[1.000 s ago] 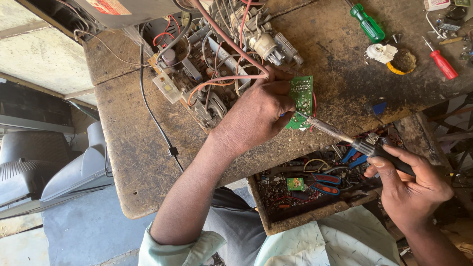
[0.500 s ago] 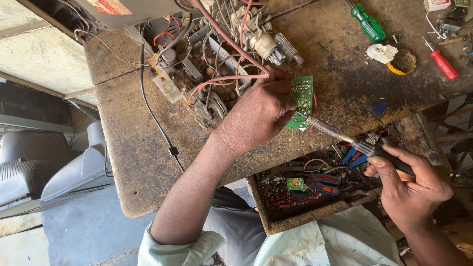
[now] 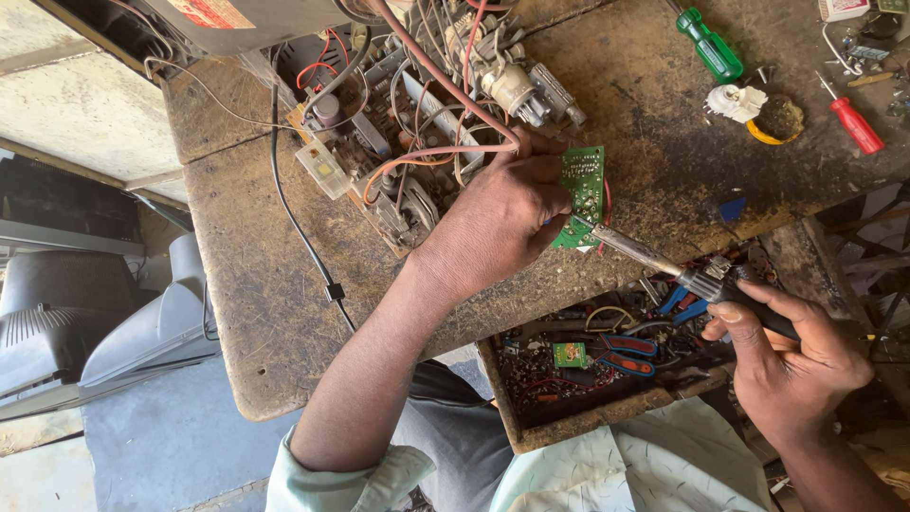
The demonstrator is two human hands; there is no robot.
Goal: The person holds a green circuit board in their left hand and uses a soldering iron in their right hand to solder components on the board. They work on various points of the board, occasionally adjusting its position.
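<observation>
My left hand [image 3: 498, 218] grips a small green circuit board [image 3: 583, 190] and holds it upright on the worn wooden bench [image 3: 275, 284]. My right hand [image 3: 791, 356] holds a soldering iron [image 3: 664, 261] by its dark handle. The iron's metal tip touches the lower edge of the green board. Just left of my left hand lies a large opened electronics chassis [image 3: 408, 123] with red, pink and white wires; one pink wire runs under my fingers.
An open wooden drawer [image 3: 607, 379] below the bench holds blue-handled pliers, a small green board and scrap parts. A green screwdriver [image 3: 709, 45], a red screwdriver [image 3: 853, 121] and a white part with a solder coil [image 3: 758, 109] lie at the far right. Grey television casings [image 3: 85, 322] stand on the floor at left.
</observation>
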